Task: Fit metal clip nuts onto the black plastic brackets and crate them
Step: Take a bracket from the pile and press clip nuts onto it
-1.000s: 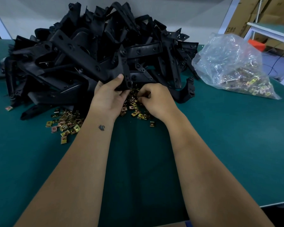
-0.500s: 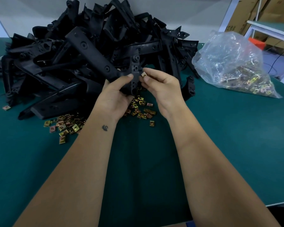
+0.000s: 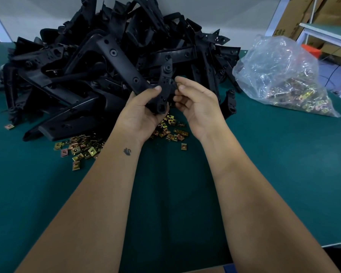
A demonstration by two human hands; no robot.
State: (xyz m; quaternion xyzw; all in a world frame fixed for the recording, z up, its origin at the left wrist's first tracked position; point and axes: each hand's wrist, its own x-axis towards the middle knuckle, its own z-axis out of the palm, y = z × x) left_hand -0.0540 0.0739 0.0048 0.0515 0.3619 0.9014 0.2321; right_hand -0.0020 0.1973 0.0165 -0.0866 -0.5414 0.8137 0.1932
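Observation:
My left hand (image 3: pixel 142 113) grips the lower end of a long black plastic bracket (image 3: pixel 126 64), held tilted above the table in front of the big pile of black brackets (image 3: pixel 67 79). My right hand (image 3: pixel 197 103) is at the bracket's right edge, thumb and forefinger pinching a small clip nut against it; the nut itself is mostly hidden by the fingertips. Loose brass-coloured clip nuts (image 3: pixel 171 133) lie on the green mat under my hands, and a second scatter of clip nuts (image 3: pixel 81 148) lies to the left.
A clear plastic bag of clip nuts (image 3: pixel 283 75) sits at the right on the green table (image 3: pixel 264 174). Cardboard boxes (image 3: pixel 295 12) and a white table frame (image 3: pixel 327 34) stand beyond it. A cardboard edge (image 3: pixel 205 270) shows at the bottom.
My right hand picked a clip nut from the scatter and brought it up to the bracket's edge. My left hand lifted the bracket off the pile and tilted it toward me.

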